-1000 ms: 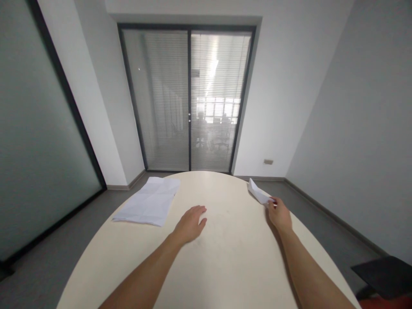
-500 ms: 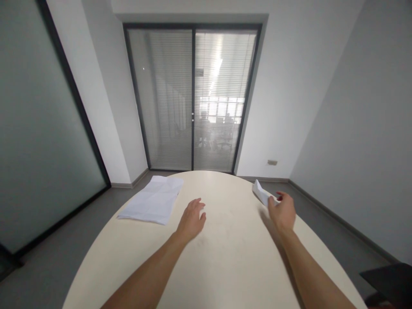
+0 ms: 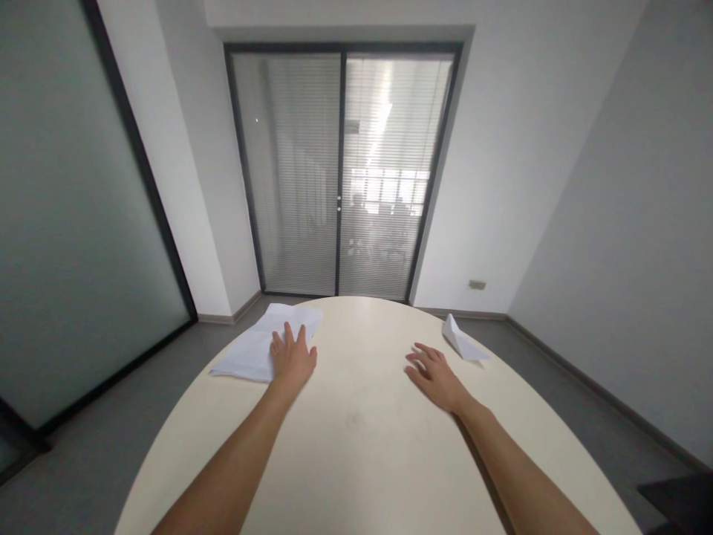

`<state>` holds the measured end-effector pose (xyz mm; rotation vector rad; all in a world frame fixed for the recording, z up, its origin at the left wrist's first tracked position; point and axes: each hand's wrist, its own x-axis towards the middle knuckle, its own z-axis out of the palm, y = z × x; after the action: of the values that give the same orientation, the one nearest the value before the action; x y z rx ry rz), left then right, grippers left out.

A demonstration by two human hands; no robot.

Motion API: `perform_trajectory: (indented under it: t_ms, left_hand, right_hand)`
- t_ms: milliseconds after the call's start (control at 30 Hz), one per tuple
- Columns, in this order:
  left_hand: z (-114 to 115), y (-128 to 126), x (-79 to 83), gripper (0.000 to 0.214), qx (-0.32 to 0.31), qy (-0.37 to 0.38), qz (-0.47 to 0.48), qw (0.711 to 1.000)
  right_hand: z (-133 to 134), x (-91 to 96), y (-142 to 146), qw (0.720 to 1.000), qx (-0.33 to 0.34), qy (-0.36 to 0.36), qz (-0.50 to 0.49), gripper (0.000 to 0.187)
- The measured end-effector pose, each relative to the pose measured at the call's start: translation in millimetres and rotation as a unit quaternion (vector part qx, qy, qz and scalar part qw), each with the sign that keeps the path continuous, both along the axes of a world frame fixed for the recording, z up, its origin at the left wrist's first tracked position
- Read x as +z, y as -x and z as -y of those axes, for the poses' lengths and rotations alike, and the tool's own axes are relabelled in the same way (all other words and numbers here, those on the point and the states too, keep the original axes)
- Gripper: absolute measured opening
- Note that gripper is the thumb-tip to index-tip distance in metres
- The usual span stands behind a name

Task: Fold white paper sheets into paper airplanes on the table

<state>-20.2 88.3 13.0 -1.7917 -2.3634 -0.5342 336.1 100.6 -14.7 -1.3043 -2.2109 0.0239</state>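
My left hand (image 3: 293, 358) is spread over the right side of a stack of white paper sheets (image 3: 245, 358), which lies at the left of the round table. Whether its fingers press on the paper I cannot tell. My right hand (image 3: 435, 377) hovers above the tabletop right of the middle, fingers apart and holding nothing. Beyond it, close to the table's far right edge, rests a folded white paper piece (image 3: 460, 343), pointed like a paper plane. A gap separates that folded paper from my right hand.
The round cream table (image 3: 356, 453) fills the lower view. Behind it stands a glass door (image 3: 339, 178) with blinds. A frosted glass panel (image 3: 83, 223) is at the left, and a dark object (image 3: 679, 501) shows at the lower right.
My right hand has let go of the folded paper and moved left, away from it. My left hand has moved left from the bare tabletop onto or over the paper stack.
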Motion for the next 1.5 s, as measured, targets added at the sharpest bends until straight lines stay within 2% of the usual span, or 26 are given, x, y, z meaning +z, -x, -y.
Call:
perform_trajectory:
  t_ms: [100, 233, 367, 700, 1033, 1233, 1500]
  left_hand:
    - [-2.6, 8.0, -10.7, 0.063, 0.032, 0.037, 0.004, 0.999]
    - [-4.8, 11.1, -15.6, 0.055, 0.020, 0.055, -0.011, 0.998]
    - [-6.0, 12.4, -13.4, 0.048, 0.010, 0.071, -0.008, 0.997]
    - [-5.9, 14.3, -13.1, 0.047, -0.003, 0.088, -0.017, 0.996]
    - [-5.1, 14.9, -5.2, 0.046, -0.002, 0.098, 0.015, 0.995]
    - [-4.0, 15.2, -4.5, 0.053, -0.006, 0.087, 0.009, 0.996]
    - [-3.8, 14.7, -3.4, 0.045, -0.005, 0.078, 0.001, 0.997]
  right_hand:
    - [-1.6, -1.3, -2.1, 1.000, 0.002, 0.005, -0.010, 0.036]
    - [-0.7, -1.6, -1.0, 1.000, -0.004, 0.007, -0.024, 0.035]
    - [-0.2, -1.9, -0.8, 1.000, -0.005, 0.008, -0.024, 0.036]
    - [-1.6, -3.1, -1.3, 1.000, -0.004, 0.006, -0.016, 0.037]
    - [0.2, -1.3, -2.1, 1.000, -0.004, 0.017, -0.019, 0.038]
    - [-0.8, -1.5, -2.9, 0.999, -0.004, 0.028, -0.023, 0.039]
    - [-1.3, -2.4, -3.2, 0.999, -0.005, 0.038, -0.028, 0.039]
